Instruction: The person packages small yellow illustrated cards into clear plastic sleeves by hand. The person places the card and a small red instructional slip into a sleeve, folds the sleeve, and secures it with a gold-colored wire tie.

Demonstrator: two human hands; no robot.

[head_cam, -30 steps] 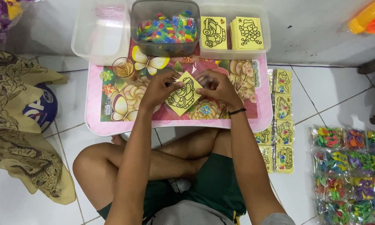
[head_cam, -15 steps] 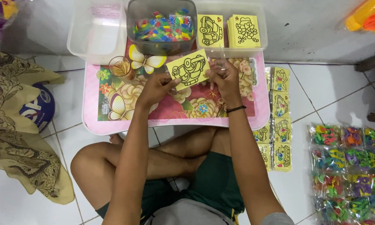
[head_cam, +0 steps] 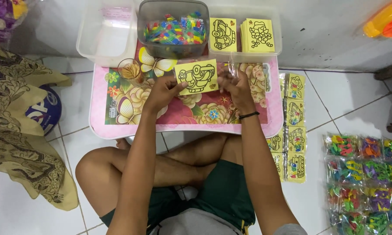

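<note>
A yellow card with a black outline drawing [head_cam: 196,77] is held up above a pink floral lap table [head_cam: 117,130]. My left hand [head_cam: 163,92] pinches the card's lower left corner. My right hand [head_cam: 236,87], with a black band on the wrist, holds a clear plastic sleeve [head_cam: 236,65] at the card's right edge. Whether the card is partly inside the sleeve cannot be told.
At the table's far edge stand an empty clear tub [head_cam: 105,32], a grey tub of small colourful packets [head_cam: 175,27] and a tub with two stacks of yellow cards [head_cam: 243,35]. A glass of thin sticks [head_cam: 130,72] stands at left. Bagged cards [head_cam: 294,126] and colourful packets [head_cam: 363,174] lie on the floor at right.
The card was lifted off the table, turned to lie level, and carried away from me toward the tubs. Both hands followed it upward.
</note>
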